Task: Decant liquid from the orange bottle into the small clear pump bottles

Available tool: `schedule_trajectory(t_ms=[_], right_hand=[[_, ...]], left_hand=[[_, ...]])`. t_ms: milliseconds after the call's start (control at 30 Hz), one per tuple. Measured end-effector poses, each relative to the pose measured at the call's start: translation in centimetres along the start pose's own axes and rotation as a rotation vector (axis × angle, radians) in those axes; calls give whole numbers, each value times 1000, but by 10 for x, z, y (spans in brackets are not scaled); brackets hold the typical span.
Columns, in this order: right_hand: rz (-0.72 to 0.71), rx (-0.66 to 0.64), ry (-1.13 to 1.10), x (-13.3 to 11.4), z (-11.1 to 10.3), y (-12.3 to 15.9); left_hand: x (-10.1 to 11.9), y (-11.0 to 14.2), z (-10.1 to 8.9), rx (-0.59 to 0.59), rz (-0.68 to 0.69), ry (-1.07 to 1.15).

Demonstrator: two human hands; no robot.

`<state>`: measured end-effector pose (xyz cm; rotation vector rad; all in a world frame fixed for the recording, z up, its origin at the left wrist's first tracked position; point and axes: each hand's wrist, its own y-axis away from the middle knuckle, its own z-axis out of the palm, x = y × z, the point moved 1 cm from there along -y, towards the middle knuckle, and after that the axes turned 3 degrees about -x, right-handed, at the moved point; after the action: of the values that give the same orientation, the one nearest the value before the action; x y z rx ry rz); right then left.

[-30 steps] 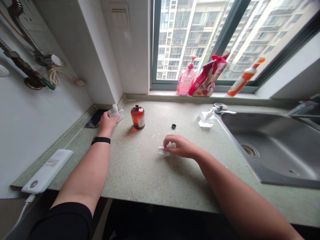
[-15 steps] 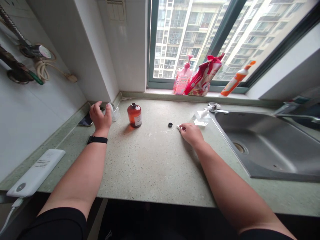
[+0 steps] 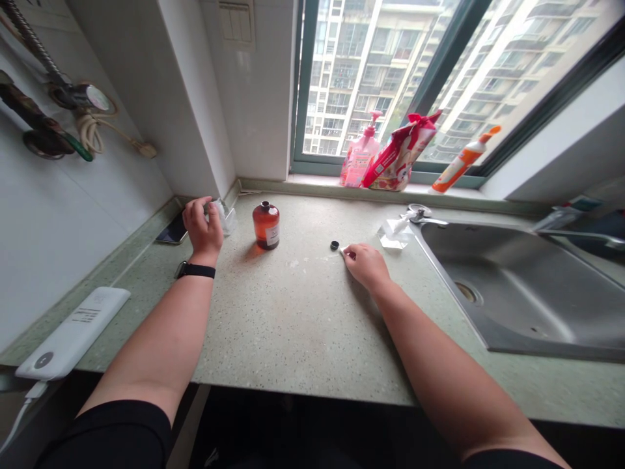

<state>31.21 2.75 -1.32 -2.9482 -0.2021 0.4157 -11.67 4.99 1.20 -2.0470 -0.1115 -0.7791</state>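
Note:
My left hand is raised at the back left, fingers curved and thumb apart, close against a clear plastic container. Whether it touches the container is unclear. My right hand rests low over the counter, fingers pinched on a small white piece, mostly hidden by them. Just left of that piece lies a black bottle cap. An uncapped amber bottle with a white label stands upright between my hands. Behind my right hand is a clear square bottle with a white pump top.
A phone lies behind my left hand; a white power bank with a cable sits at the left. The steel sink and tap are at right. A pink pump bottle, red pouch and orange-white bottle line the windowsill.
My right hand has slid slightly left with the white piece, nearer the black cap. My left hand stays by the clear container, its fingers a little more curled. The view has shifted slightly.

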Motion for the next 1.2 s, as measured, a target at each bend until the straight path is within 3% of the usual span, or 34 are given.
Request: schedule_trajectory(t_ms=[467, 733, 1200], right_hand=[[-59, -60, 26, -51, 7, 8], [-75, -108, 50, -85, 11, 7], [-209, -207, -63, -160, 26, 19]], left_hand=[[-6, 7, 12, -35, -41, 41], [-13, 6, 14, 103, -27, 85], [-14, 4, 14, 109, 45, 92]])
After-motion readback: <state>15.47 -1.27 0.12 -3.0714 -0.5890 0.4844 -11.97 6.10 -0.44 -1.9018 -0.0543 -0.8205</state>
